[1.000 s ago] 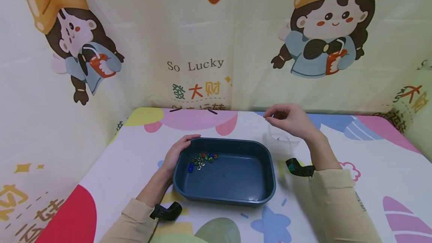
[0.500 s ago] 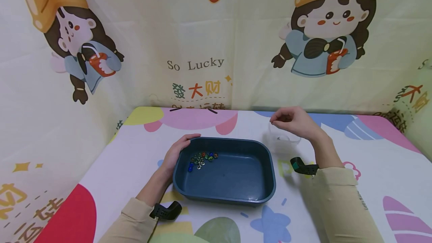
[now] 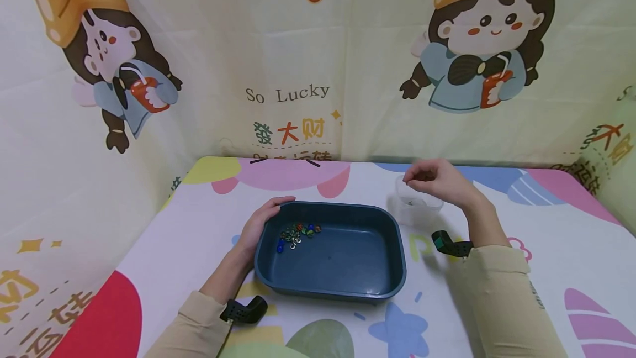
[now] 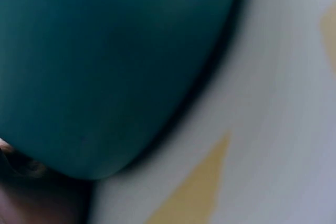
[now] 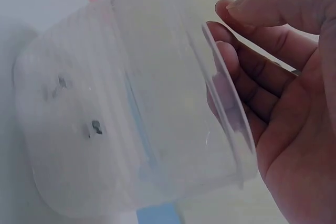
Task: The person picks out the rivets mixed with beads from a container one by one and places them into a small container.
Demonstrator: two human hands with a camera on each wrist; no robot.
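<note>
A dark blue rectangular basin (image 3: 348,258) stands on the table with several small coloured beads and shiny pieces (image 3: 300,232) in its far left part. My left hand (image 3: 258,228) lies along the basin's left outer side, its visible fingers straight at the far left corner. Over a clear plastic container (image 3: 404,215), my right hand (image 3: 442,185) brings thumb and forefinger together, with a small dark piece (image 3: 406,183) at the tips. In the right wrist view the other fingers curl near the rim of the clear container (image 5: 157,103). Small dark pieces (image 5: 96,127) show through its wall.
A patterned white cloth (image 3: 189,247) covers the table. A printed curtain (image 3: 367,70) hangs close behind the table's far edge. The clear container stands just beyond the basin's far right corner.
My right hand has shifted right and slightly nearer, from the clear container's left edge to above its opening, with fingertips still together. The left hand and basin have stayed put.
</note>
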